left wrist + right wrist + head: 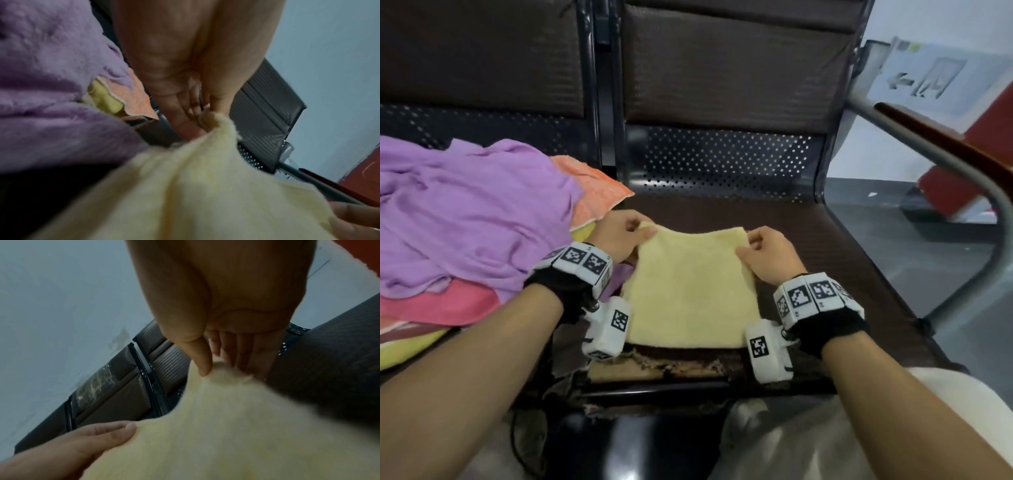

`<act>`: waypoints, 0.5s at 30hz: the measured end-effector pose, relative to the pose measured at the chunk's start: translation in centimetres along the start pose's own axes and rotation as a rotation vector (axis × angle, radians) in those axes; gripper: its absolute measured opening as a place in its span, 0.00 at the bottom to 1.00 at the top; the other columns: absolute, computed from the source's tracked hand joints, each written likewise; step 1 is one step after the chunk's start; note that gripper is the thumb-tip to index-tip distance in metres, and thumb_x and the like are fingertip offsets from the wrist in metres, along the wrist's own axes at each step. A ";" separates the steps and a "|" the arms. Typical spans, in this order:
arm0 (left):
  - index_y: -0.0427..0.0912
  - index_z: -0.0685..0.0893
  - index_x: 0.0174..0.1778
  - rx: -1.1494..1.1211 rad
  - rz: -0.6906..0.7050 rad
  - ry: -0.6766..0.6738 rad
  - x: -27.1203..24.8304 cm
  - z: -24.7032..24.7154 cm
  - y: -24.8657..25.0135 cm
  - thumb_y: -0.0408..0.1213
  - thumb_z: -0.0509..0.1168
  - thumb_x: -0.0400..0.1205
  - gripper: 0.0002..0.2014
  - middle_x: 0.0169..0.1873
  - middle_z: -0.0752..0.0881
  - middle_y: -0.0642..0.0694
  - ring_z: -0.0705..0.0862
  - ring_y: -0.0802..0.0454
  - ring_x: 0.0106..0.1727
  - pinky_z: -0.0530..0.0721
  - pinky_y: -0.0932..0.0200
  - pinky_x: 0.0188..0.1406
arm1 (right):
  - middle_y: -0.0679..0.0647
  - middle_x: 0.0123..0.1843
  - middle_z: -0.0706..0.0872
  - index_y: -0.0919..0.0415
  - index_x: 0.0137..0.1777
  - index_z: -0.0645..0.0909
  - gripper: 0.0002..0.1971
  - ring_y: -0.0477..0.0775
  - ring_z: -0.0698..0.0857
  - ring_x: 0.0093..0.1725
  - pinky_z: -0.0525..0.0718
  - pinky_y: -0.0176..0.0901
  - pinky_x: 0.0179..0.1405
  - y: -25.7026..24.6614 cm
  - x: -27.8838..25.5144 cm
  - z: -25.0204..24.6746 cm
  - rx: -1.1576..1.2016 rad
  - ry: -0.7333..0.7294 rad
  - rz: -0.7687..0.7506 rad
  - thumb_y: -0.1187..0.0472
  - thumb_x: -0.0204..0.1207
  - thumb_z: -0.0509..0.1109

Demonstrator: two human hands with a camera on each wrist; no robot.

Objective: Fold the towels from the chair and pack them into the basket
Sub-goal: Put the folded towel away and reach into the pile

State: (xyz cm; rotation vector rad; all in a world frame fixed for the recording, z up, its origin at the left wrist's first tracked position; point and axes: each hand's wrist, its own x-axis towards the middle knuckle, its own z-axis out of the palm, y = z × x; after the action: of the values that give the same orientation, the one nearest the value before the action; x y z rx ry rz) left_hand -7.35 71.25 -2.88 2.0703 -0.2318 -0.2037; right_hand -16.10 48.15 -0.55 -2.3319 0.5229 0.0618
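Observation:
A pale yellow towel (690,287) lies partly folded on the dark chair seat (842,274) in front of me. My left hand (625,233) pinches its far left corner between thumb and fingers, and my right hand (760,248) pinches the far right corner. Both corners are lifted a little off the seat. The left wrist view shows the left hand (197,113) with the yellow towel (195,194) bunched at its fingertips. In the right wrist view the right hand (222,363) grips the towel (226,426) at its edge. No basket is in view.
A heap of unfolded towels covers the seat to the left: a purple one (465,212) on top, orange (592,185), pink (448,305) and yellow beneath. The chair's front edge (671,370) is torn. A metal armrest (962,192) curves at the right.

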 end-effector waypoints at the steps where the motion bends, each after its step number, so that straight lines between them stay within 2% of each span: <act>1: 0.36 0.86 0.54 0.017 -0.023 0.002 0.2 0.3 -0.5 0.34 0.67 0.81 0.09 0.44 0.87 0.38 0.83 0.49 0.37 0.85 0.60 0.30 | 0.50 0.51 0.84 0.58 0.62 0.78 0.15 0.52 0.82 0.55 0.77 0.42 0.52 0.4 0.1 0.2 -0.009 -0.002 0.008 0.56 0.78 0.70; 4: 0.41 0.83 0.62 0.045 -0.081 0.009 0.0 0.5 -1.4 0.35 0.67 0.80 0.14 0.52 0.87 0.40 0.86 0.43 0.49 0.86 0.47 0.54 | 0.52 0.57 0.80 0.56 0.64 0.77 0.18 0.53 0.79 0.60 0.71 0.38 0.54 1.3 -1.0 0.4 -0.172 -0.025 -0.095 0.54 0.76 0.72; 6: 0.40 0.78 0.69 0.052 -0.086 -0.010 -0.7 0.3 -1.3 0.33 0.67 0.80 0.20 0.59 0.85 0.40 0.84 0.41 0.59 0.81 0.44 0.63 | 0.51 0.56 0.77 0.53 0.61 0.79 0.17 0.53 0.78 0.60 0.71 0.38 0.53 1.3 -2.5 0.2 -0.255 -0.116 -0.219 0.52 0.74 0.73; 9: 0.41 0.77 0.70 0.196 0.028 0.004 -2.9 -0.2 -0.8 0.31 0.69 0.78 0.23 0.65 0.78 0.41 0.78 0.45 0.65 0.76 0.48 0.68 | 0.49 0.59 0.75 0.50 0.63 0.78 0.22 0.51 0.75 0.63 0.74 0.41 0.60 1.1 -4.8 0.1 -0.432 -0.391 -0.365 0.47 0.71 0.76; 11: 0.43 0.82 0.63 0.295 0.188 -0.017 -5.1 -0.2 -0.2 0.33 0.70 0.76 0.18 0.61 0.78 0.43 0.76 0.48 0.64 0.75 0.49 0.68 | 0.49 0.66 0.70 0.48 0.69 0.73 0.28 0.50 0.68 0.69 0.73 0.48 0.69 1.1 -6.0 0.6 -0.565 -0.509 -0.390 0.50 0.70 0.77; 13: 0.45 0.85 0.57 0.318 0.290 -0.151 -7.3 0.2 0.3 0.37 0.71 0.77 0.12 0.55 0.81 0.46 0.78 0.53 0.57 0.76 0.51 0.64 | 0.50 0.69 0.68 0.50 0.71 0.70 0.27 0.53 0.67 0.71 0.74 0.52 0.70 1.1 -6.9 1.1 -0.614 -0.469 -0.409 0.61 0.72 0.73; 15: 0.47 0.83 0.60 0.412 0.289 -0.314 -9.0 0.7 0.5 0.47 0.70 0.77 0.17 0.56 0.81 0.49 0.78 0.55 0.59 0.74 0.53 0.67 | 0.54 0.66 0.74 0.53 0.68 0.74 0.22 0.58 0.73 0.68 0.76 0.53 0.66 0.9 -7.3 1.3 -0.636 -0.351 -0.480 0.66 0.74 0.66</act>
State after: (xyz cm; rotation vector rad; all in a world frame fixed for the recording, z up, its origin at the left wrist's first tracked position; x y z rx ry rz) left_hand -16.25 72.63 -2.38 2.3706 -0.8170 -0.3246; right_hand -23.01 50.99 -0.69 -2.9059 -0.2850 0.4559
